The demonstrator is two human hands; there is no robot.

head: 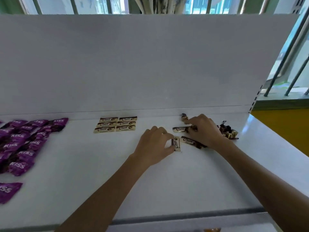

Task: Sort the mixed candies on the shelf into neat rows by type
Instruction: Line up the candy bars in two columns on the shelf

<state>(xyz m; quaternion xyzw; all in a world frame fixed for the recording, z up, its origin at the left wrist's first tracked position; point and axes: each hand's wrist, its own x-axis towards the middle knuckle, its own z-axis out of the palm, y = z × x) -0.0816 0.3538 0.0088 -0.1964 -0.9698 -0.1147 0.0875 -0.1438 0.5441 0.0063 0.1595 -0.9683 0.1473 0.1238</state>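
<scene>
**Choco bars: gathering from the mixed pile**

Left hand (155, 144) pinching Choco bar (176, 144) on shelf (167, 181). Right hand (204, 129) curled on second Choco bar (179, 129), beside gold candy pile (228, 132). Sorted Choco block (116, 124) well left. Next, likely: carry both over, lay flush as a new row.

Left hand (154, 144), right hand (204, 131): bare, slender; forearms (107, 190) bare to frame edge.
</scene>
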